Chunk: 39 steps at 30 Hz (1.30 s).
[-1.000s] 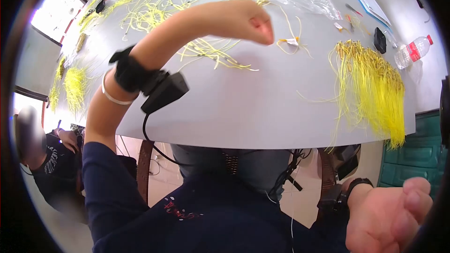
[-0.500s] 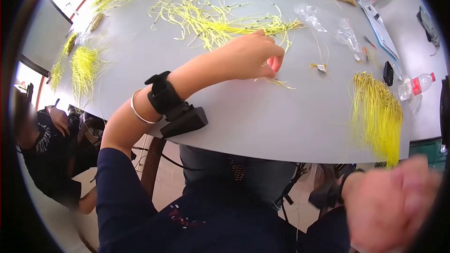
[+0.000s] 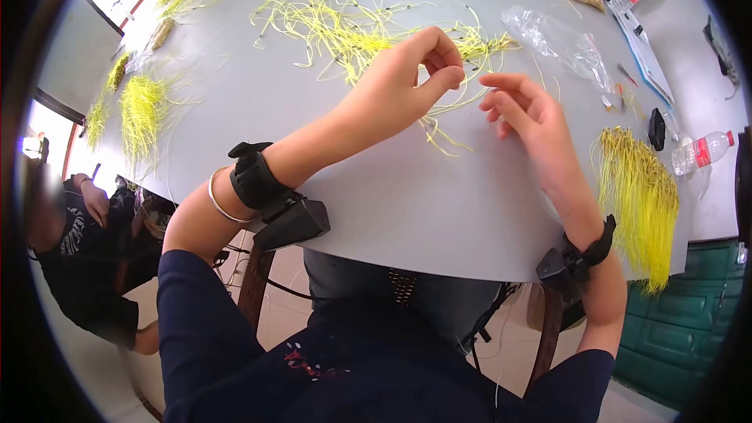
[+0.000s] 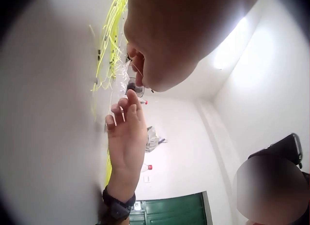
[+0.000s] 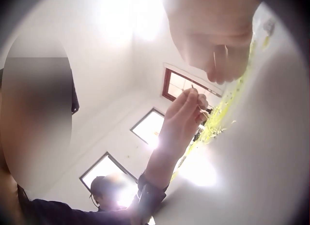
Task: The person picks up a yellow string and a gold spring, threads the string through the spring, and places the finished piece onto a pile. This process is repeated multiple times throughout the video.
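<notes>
My left hand is raised over the table, thumb and forefinger together. They pinch a thin yellow cord, whose small dark tip sticks up past the fingertips in the right wrist view. Loose cord ends trail on the table just below this hand. Facing it, a short gap away, is my right hand, fingers loosely bent with nothing between them. Behind both hands spreads a tangled pile of yellow cords with small dark bits along them.
A thick bundle of yellow strands hangs over the table's right edge. Beyond it are a black object and a water bottle. A clear plastic bag and a clipboard are farther back. Another yellow bundle lies left.
My right hand has come up from the lower right, off the table, to beside the left hand. My left hand shifted above the cords, and loose cord ends now show below it.
</notes>
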### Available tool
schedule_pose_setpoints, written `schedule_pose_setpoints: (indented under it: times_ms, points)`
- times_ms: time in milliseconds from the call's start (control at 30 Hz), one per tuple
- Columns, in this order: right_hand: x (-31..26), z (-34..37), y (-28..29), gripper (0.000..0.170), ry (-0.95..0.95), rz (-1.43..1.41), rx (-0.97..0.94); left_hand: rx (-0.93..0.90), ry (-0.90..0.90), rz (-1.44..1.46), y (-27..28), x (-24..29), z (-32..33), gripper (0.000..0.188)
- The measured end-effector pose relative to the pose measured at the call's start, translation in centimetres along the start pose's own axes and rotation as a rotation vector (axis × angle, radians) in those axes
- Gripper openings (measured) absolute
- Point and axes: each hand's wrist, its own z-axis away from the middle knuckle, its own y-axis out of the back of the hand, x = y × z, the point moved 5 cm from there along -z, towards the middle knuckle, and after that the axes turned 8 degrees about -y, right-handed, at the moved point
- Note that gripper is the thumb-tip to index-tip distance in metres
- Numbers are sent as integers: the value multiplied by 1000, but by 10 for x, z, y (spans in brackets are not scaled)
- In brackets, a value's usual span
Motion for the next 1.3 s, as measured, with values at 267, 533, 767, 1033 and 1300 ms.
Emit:
schedule_pose_setpoints:
  times_ms: [267, 533, 767, 1033, 1300]
  points:
    - [11, 2, -13, 25, -117, -413, -133, -46, 31, 92, -11, -1, 2, 12]
    - [-2, -6, 33, 21, 54, -722, 192, -83, -41, 0, -10, 1, 2, 11]
    - [-7, -12, 65, 24, 311, -740, 64, -226, -101, 4, -15, 12, 3, 8]
    - [-12, -11, 70, 16, 141, -309, 332, -579, -247, 63, -36, 36, 19, 4]
    - [-8, -20, 68, 11, 95, 74, 276, -702, -90, 88, -43, 27, 24, 8]
